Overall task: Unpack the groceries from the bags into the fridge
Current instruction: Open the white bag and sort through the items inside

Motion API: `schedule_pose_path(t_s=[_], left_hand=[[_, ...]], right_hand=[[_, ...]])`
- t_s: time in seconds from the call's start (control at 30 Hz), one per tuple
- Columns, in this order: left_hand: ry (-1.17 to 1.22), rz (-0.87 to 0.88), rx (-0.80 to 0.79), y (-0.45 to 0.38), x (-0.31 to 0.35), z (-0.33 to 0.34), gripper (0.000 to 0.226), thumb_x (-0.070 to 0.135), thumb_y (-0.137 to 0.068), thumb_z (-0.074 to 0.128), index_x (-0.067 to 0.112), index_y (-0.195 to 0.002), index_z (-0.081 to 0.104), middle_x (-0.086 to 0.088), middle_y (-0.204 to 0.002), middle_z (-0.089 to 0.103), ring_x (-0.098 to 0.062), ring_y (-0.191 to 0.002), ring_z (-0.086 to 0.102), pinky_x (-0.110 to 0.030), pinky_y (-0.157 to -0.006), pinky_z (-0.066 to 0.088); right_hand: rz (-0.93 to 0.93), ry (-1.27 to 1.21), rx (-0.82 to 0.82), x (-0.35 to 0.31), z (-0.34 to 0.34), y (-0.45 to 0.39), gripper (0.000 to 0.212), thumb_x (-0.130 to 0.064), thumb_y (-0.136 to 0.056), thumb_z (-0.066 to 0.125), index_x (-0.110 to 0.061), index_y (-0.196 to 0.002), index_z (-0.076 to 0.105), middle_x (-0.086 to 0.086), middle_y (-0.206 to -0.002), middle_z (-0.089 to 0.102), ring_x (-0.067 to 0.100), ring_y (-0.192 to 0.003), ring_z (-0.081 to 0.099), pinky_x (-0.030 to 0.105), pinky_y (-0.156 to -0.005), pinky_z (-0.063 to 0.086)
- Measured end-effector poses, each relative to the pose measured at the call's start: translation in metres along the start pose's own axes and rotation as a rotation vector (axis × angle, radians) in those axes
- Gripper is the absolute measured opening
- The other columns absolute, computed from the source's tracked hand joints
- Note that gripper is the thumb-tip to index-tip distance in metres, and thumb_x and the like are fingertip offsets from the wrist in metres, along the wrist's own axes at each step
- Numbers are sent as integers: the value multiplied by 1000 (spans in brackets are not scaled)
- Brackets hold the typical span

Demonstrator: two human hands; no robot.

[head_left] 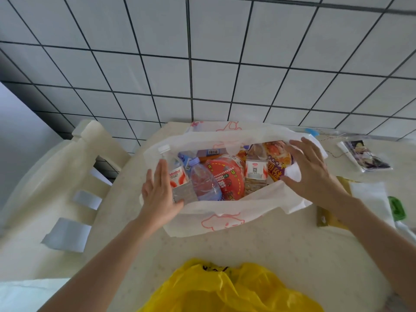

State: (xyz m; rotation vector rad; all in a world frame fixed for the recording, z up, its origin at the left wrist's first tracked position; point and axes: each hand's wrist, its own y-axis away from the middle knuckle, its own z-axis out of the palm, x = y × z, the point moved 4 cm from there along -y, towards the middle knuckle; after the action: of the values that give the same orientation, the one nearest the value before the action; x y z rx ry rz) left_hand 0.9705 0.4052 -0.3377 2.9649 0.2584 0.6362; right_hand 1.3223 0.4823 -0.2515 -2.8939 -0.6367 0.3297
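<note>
A white bag with pink drawings (225, 219) lies open on the table. Inside it I see a white-capped bottle with a red label (174, 174), a clear bottle with a purple cap (203, 183), a red round noodle bowl (227, 179), another clear bottle with a white label (255, 170) and an orange and purple snack packet (278, 158). My left hand (157, 194) rests flat, fingers straight, at the bag's left opening beside the red-label bottle. My right hand (313, 170) is spread over the bag's right side, holding nothing.
A yellow plastic bag (225, 289) sits at the table's near edge. A cream chair (67, 176) stands to the left. On the right lie a printed packet (364, 157), white folded cloth (369, 197) and something green (396, 208). A tiled wall rises behind.
</note>
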Motion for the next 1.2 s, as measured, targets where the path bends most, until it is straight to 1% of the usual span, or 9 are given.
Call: schedule_pose_path(t_s=[0.1,0.2,0.33,0.5,0.7,0.93,1.07,1.13,1.2], left_hand=[[-74,176,105,3,29,-11,105,34,-82,72,13,-154,-1,-8,-162,3,-38,-148,-1,-56,-118,14],[-81,182,102,-11,49,-13,85,38,-90,62,12,-153,11,-8,-161,12,-32,-149,1,-47,-120,11],[-75,128,88,-29,63,-9,75,46,-92,56,12,-150,23,-8,-157,26,-29,-149,9,-43,-121,10],[-29,84,86,-39,65,-2,71,48,-88,61,13,-143,34,-9,-150,38,-29,-145,19,-40,-120,21],[208,170,213,-22,72,-3,63,32,-70,81,11,-120,49,-8,-124,50,-24,-120,43,-26,-90,42],[485,272,300,9,92,9,59,18,-69,81,16,-120,51,2,-119,47,0,-103,45,-7,-83,43],[555,156,172,14,96,29,79,29,-72,82,16,-137,41,-3,-134,49,-9,-121,47,-20,-98,43],[545,170,146,17,100,32,71,31,-71,82,13,-130,47,-4,-125,56,-12,-110,52,-24,-91,48],[551,194,92,22,102,37,61,28,-70,82,12,-121,52,-2,-114,60,-14,-103,55,-28,-87,50]], right_hand=[[18,-128,29,-32,-10,-2,44,-22,-84,66,-9,-124,54,13,-126,59,31,-120,53,51,-96,48],[180,-217,-24,-53,0,-7,31,-18,-90,61,-10,-118,52,10,-110,64,30,-98,61,36,-80,51],[453,-248,-144,-59,27,-18,55,-26,-89,64,-6,-134,39,14,-133,49,33,-119,50,42,-99,44],[678,-306,-234,-65,51,-26,75,-37,-89,63,-5,-142,21,19,-139,38,36,-124,45,43,-98,42],[838,-326,-234,-65,72,-33,96,-56,-84,60,-7,-148,7,21,-149,14,46,-131,30,52,-102,37],[891,-361,-184,-68,72,-28,81,-36,-84,68,-10,-141,17,22,-142,27,47,-121,40,52,-96,40],[854,-557,-111,-73,72,-14,86,-28,-80,73,-23,-138,10,15,-125,51,36,-101,55,45,-80,49],[822,-599,-100,-71,72,-4,89,-27,-78,75,-19,-138,9,9,-109,59,30,-86,56,36,-69,43],[768,-624,-85,-71,71,7,92,-26,-75,79,-15,-138,13,5,-106,56,30,-92,56,33,-71,39]])
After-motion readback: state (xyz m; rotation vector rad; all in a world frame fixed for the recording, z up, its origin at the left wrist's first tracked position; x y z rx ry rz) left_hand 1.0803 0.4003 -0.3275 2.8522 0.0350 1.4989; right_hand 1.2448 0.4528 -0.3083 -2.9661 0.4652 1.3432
